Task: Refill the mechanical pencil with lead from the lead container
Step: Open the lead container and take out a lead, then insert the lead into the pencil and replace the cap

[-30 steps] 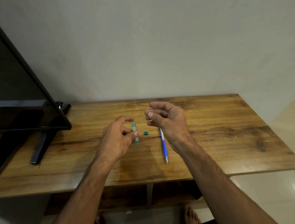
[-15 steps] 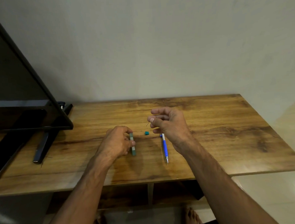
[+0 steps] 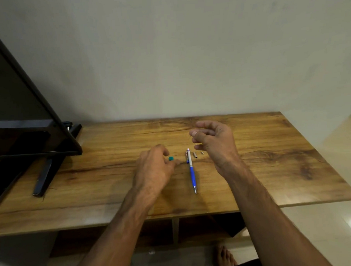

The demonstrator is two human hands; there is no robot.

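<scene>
A blue and white mechanical pencil (image 3: 191,170) lies on the wooden table (image 3: 272,158), tip toward me. Its metal end cap (image 3: 195,154) and a tiny eraser piece (image 3: 202,152) lie just right of its top. My right hand (image 3: 215,145) hovers above them, thumb and forefinger pinching a thin lead (image 3: 190,132). My left hand (image 3: 154,171) rests low on the table left of the pencil, fingertips beside the small teal container cap (image 3: 171,158). The lead container is out of sight, possibly under the left hand.
A black television (image 3: 25,119) on slanted legs (image 3: 44,178) fills the table's left end. A pale wall runs behind. Open shelves sit under the tabletop, and a bare foot (image 3: 226,257) shows on the tiled floor.
My left hand dropped to the table and slid right toward the teal cap; the container it held is no longer visible. My right hand rose slightly right, uncovering the metal cap and eraser.
</scene>
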